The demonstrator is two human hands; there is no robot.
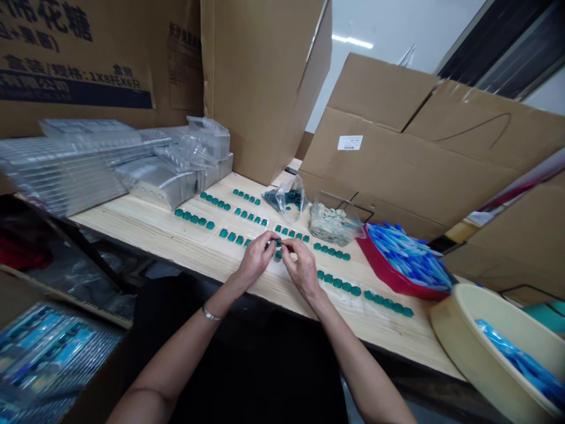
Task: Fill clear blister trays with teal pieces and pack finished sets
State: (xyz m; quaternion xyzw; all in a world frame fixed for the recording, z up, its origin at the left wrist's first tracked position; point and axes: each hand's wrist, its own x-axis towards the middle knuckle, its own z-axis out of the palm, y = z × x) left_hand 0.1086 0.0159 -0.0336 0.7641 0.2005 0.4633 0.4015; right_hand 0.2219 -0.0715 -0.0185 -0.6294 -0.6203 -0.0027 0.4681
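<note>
My left hand (257, 255) and my right hand (301, 266) meet over the wooden table (145, 231), fingers pinched together on a small teal piece (278, 246) held between them. Around them lie several clear blister trays, each with a row of teal pieces (339, 283), laid out in lines across the table. A clear bag of teal pieces (285, 198) lies just beyond the hands. A second clear bag with pale mixed bits (332, 224) sits to its right.
A stack of empty clear blister trays (88, 156) fills the table's left end. A red tray of blue packets (404, 259) and a cream basin (477, 353) with blue packets sit at the right. Cardboard boxes (397, 153) wall the back. More packets (39, 353) lie lower left.
</note>
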